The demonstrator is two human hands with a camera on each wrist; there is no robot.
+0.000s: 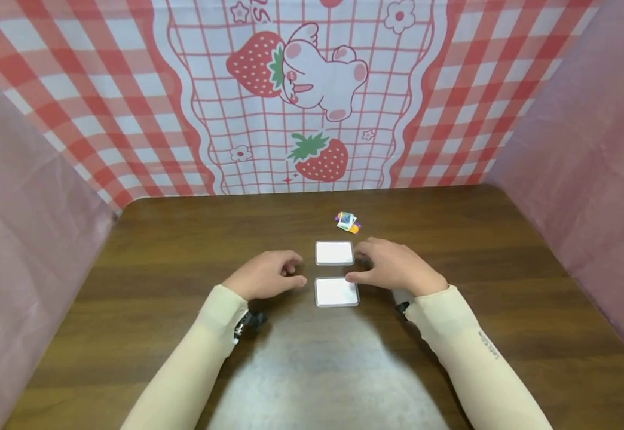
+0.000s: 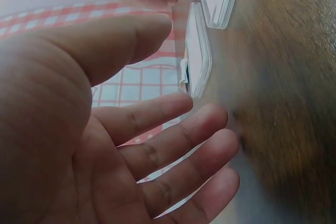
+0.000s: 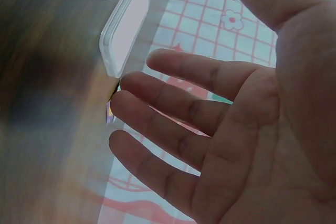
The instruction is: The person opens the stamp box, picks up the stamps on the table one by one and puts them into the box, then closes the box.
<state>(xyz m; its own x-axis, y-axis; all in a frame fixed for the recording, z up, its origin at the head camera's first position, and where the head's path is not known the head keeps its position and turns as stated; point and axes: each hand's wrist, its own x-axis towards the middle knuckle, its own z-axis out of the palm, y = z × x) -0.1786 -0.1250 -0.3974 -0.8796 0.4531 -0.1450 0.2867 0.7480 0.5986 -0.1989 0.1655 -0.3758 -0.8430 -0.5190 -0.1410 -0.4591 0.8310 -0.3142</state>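
Two flat white rectangles with clear, rounded rims, like shallow plastic cases, lie one behind the other on the table: a far case [image 1: 335, 253] and a near case [image 1: 336, 292]. My left hand [image 1: 265, 276] hovers left of both, its fingers relaxed and apart from them. To their right is my right hand [image 1: 395, 264]; its thumb reaches over the near case's corner in the head view, and whether it touches cannot be told. The right wrist view shows the right fingers [image 3: 152, 111] loosely spread with nothing held. In the left wrist view, both cases stand clear of the left fingertips [image 2: 210, 116].
Behind the far case lies a small pile of colourful paper pieces [image 1: 347, 221], purple, orange and white. The brown wooden table [image 1: 183, 239] ends at a red-checked strawberry cloth [image 1: 323, 158]. Pink cloth [image 1: 575, 155] hangs at both sides.
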